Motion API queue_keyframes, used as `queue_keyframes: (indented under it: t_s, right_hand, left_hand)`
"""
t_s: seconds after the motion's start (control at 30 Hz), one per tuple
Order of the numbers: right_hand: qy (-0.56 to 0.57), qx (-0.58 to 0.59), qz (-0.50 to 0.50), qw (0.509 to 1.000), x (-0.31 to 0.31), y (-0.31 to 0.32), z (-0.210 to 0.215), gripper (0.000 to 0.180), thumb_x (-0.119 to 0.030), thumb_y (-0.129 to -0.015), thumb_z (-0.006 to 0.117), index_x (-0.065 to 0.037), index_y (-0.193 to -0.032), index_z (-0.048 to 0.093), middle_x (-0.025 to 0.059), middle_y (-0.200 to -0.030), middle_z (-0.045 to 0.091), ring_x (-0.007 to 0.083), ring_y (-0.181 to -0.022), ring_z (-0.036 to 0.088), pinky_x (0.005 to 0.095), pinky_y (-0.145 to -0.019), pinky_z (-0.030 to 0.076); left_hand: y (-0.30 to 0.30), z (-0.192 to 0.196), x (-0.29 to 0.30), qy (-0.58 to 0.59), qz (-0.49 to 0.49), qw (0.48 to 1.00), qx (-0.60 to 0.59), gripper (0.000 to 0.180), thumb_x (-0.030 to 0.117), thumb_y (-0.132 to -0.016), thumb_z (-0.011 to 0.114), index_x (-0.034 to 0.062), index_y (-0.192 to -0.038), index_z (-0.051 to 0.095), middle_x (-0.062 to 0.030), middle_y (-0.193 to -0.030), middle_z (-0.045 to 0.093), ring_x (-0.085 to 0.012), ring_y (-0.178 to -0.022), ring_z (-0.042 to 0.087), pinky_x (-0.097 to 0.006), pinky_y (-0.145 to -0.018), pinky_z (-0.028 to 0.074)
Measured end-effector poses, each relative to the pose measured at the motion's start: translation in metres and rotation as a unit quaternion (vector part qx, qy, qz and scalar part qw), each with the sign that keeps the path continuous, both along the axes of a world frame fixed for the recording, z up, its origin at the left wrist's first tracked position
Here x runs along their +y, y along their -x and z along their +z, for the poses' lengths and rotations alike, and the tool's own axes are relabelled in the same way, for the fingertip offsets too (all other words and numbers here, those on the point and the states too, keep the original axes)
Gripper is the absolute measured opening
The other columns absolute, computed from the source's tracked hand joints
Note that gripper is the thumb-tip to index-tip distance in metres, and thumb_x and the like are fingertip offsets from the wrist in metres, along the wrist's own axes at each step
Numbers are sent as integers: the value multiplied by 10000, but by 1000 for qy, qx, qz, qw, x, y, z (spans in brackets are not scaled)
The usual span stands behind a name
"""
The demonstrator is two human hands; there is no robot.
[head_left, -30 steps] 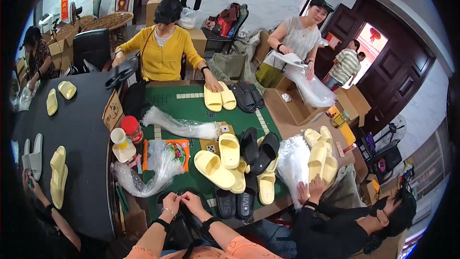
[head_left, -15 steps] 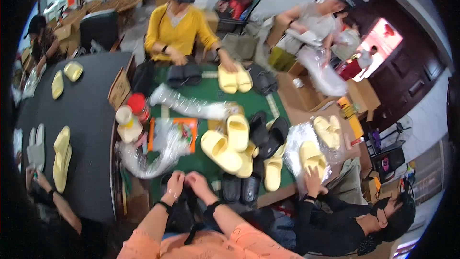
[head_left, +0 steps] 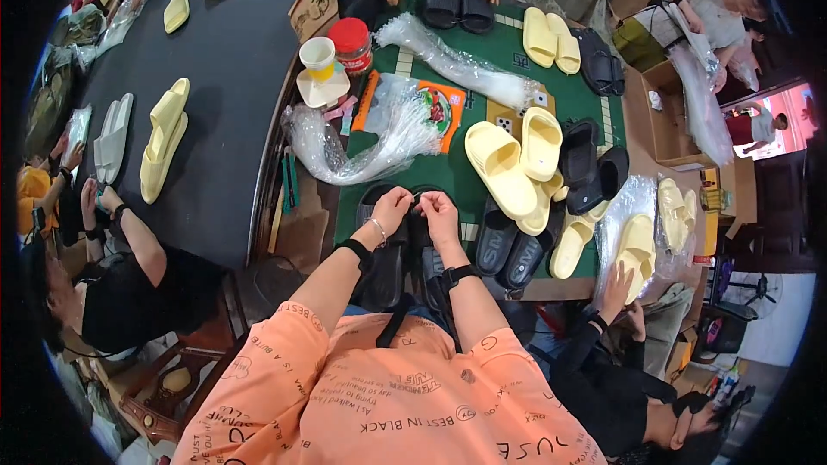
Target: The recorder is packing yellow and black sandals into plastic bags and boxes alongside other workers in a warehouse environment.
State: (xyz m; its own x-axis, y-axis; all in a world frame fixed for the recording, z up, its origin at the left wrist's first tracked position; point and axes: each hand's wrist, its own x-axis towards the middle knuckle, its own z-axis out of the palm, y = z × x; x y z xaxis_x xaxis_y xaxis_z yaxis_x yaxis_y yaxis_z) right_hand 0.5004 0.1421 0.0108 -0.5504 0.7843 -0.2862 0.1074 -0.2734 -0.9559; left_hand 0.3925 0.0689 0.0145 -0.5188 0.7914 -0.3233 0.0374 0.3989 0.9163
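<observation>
My left hand and my right hand meet at the near edge of the green table, fingertips pinched together. Between them is something small and dark that I cannot make out. Directly beneath lies a pair of black slide sandals, partly covered by my hands and wrists. To the right rests another black pair of slides. Beyond it, pale yellow slides are piled with more black slides. Ahead of my left hand lies a bundle of clear plastic bags.
A red-lidded jar and a cup stand at the green table's left edge. The dark table at left holds yellow and grey slides. Co-workers sit left and right; one on the right handles a yellow slide over plastic.
My view has tilted down, showing more of my shirt and the near slides. My hands stay pinched together. Across the table, the person in yellow has moved a hand from the yellow slides to the black pair.
</observation>
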Motion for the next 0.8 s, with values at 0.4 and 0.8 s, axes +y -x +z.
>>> queue_keyframes:
  t_s: [0.4,0.8]
  right_hand:
    - [0,-8,8,1000,-1,2,3,65,-54,-797,519,-32,-848,552,-6,-725,558,54,-640,510,179,-565,381]
    - [14,-2,21,1000,4,0,0,47,-50,-784,531,-20,-807,560,-17,-706,546,55,-614,488,187,-591,398]
  left_hand:
    - [3,-14,1,1,-1,1000,-13,177,177,-786,500,11,-823,550,-94,-664,565,-171,-602,535,-276,-570,418]
    - [3,-8,5,-8,-22,1000,-5,124,134,-808,490,13,-802,519,7,-620,470,-73,-566,414,-221,-521,362]
